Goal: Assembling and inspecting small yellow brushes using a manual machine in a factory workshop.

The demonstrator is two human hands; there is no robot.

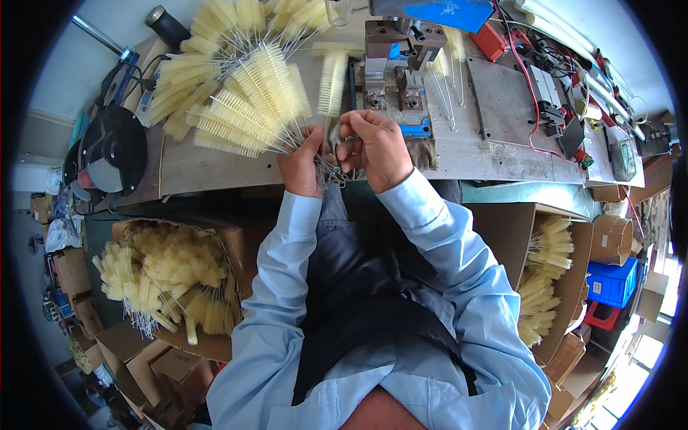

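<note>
My left hand (301,165) is closed round the wire stems of a fanned bunch of pale yellow bottle brushes (261,107). Their bristle heads spread up and left over the bench. Below the fist, the looped wire ends (331,172) poke out toward the right. Close beside those loops is my right hand (378,147), its fingers curled in toward the thumb; whatever lies between the fingertips is too small to make out. Just above the gap between my hands, a single brush (333,82) lies with its bristles pointing away from me, near another lying crosswise.
Behind the bunch lies a large brush pile (215,36). A metal press fixture (394,72) stands right of centre, with a few brushes beside it. A black round machine (115,154) sits at left. Brush-filled cartons (233,261) flank me below the bench (215,172).
</note>
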